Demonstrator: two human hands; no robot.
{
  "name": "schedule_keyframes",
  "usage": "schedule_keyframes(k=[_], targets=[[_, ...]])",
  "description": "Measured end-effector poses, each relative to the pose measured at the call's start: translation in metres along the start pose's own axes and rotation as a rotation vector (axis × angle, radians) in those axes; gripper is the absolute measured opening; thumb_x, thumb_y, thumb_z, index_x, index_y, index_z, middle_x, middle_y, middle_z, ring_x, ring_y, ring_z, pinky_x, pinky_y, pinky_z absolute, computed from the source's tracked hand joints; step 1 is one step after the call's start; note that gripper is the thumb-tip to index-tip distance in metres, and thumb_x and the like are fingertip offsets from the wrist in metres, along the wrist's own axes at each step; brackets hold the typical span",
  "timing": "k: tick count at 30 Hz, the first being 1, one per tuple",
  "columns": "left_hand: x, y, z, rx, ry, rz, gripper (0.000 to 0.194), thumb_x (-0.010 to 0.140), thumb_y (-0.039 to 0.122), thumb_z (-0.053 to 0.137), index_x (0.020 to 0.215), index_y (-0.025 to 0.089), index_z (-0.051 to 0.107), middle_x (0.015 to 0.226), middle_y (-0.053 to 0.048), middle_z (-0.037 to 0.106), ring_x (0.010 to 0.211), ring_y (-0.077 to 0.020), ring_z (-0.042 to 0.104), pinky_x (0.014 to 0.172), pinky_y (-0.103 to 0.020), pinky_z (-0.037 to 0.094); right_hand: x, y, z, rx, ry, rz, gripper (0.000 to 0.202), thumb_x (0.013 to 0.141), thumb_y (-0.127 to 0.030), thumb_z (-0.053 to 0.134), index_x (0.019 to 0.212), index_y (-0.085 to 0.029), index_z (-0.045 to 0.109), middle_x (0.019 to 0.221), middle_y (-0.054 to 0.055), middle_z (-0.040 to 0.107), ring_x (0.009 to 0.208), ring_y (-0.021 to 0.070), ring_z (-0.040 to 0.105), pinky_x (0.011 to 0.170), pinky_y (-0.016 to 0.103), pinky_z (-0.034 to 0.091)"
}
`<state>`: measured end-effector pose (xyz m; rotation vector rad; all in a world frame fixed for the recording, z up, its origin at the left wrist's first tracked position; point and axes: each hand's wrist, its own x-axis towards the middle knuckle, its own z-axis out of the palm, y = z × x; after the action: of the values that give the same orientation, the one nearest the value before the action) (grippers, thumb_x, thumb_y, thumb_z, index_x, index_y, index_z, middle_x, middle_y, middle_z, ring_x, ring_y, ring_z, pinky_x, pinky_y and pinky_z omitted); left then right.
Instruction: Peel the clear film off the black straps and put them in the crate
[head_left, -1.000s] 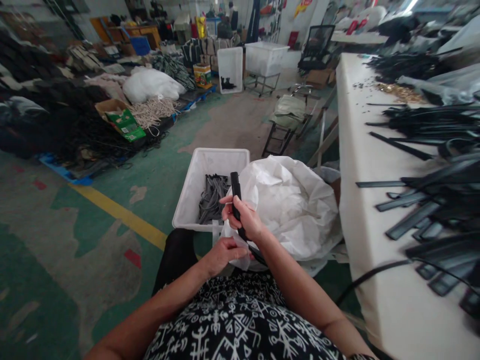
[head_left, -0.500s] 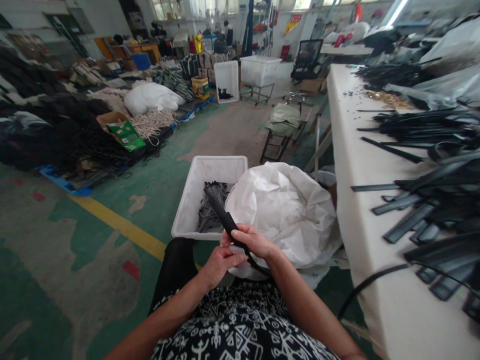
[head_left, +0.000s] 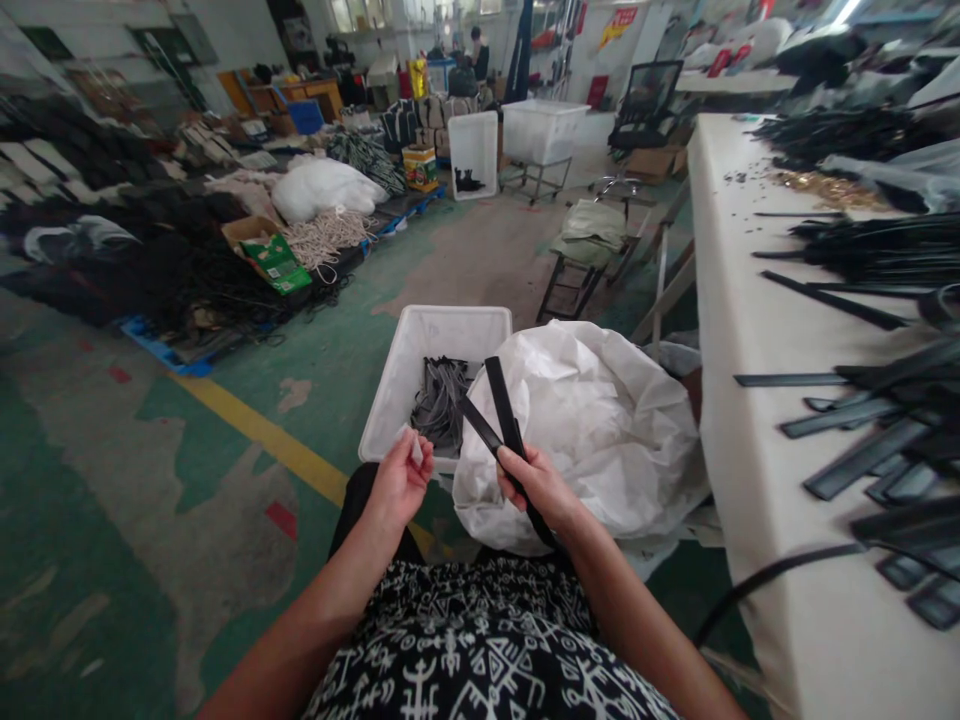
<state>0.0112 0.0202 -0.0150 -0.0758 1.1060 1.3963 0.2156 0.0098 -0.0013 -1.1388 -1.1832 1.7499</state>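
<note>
Black flat strips (head_left: 503,402) are gripped in my right hand (head_left: 534,482), their upper ends spread in a V and a tail hanging below the fist. My left hand (head_left: 405,477) is apart from it to the left, fingers pinched on a small whitish, see-through scrap (head_left: 409,440); its material is hard to make out. Beyond my hands a white plastic bin (head_left: 385,400) stands on the floor with a heap of dark grey strips (head_left: 441,405) inside. Beside it, under my right hand, bulges a large white sack (head_left: 592,420).
A cream-covered table (head_left: 739,470) runs along my right, bearing piles of black strips (head_left: 862,420). Ahead stands a low stool (head_left: 589,240) with folded cloth. To the left, a blue pallet (head_left: 165,350) carries heaped goods. A person (head_left: 478,55) is far back.
My hands have separated: the left moved away leftward with the whitish scrap, while the right kept the strips, whose ends fanned apart. The view has turned slightly left.
</note>
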Motion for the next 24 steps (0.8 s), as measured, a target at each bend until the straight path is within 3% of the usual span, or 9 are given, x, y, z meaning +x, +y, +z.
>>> schedule_keyframes(k=[3,7,12,19,24], targets=[[0.003,-0.002,0.001,0.027,0.0,0.072,0.013,0.088,0.017,0.056,0.077,0.014,0.064,0.066,-0.002,0.068,0.06,-0.0116,0.066,0.051,-0.019,0.052,-0.005,0.003,0.003,-0.011,0.026,0.028,0.046,0.086,-0.059,0.044,0.074,-0.016,0.056,0.046,-0.005,0.051,0.032,0.0046,0.034,0.033,0.019,0.022],[0.001,-0.014,-0.002,0.08,-0.138,0.163,0.01,0.079,0.024,0.069,0.079,0.014,0.066,0.079,-0.005,0.072,0.077,-0.0157,0.069,0.064,-0.022,0.054,0.003,0.014,0.018,-0.067,0.153,0.008,0.039,0.077,-0.052,0.059,0.089,-0.015,0.06,0.046,-0.008,0.047,0.033,0.0057,0.033,0.034,0.019,0.024],[-0.009,-0.029,0.001,0.141,-0.23,0.209,0.022,0.07,0.031,0.077,0.082,0.014,0.069,0.086,-0.006,0.072,0.08,-0.0146,0.067,0.07,-0.023,0.052,0.019,0.022,0.038,-0.31,0.219,-0.085,0.038,0.069,-0.046,0.071,0.093,-0.016,0.065,0.054,-0.006,0.051,0.049,0.0097,0.047,0.048,0.022,0.037],[-0.021,-0.037,0.005,0.256,-0.193,0.296,0.026,0.066,0.033,0.078,0.082,0.014,0.071,0.085,-0.005,0.072,0.076,-0.014,0.065,0.07,-0.023,0.049,0.013,0.015,0.047,-0.854,0.37,-0.164,0.025,0.077,-0.036,0.062,0.097,-0.022,0.064,0.065,-0.002,0.065,0.06,0.0151,0.06,0.057,0.024,0.037],[-0.025,-0.037,0.006,0.267,-0.186,0.32,0.022,0.065,0.03,0.078,0.078,0.014,0.07,0.077,-0.002,0.071,0.07,-0.0124,0.063,0.067,-0.023,0.05,0.011,0.017,0.045,-0.957,0.386,-0.211,0.017,0.082,-0.027,0.053,0.092,-0.022,0.065,0.079,0.004,0.071,0.068,0.0177,0.063,0.062,0.025,0.038]])
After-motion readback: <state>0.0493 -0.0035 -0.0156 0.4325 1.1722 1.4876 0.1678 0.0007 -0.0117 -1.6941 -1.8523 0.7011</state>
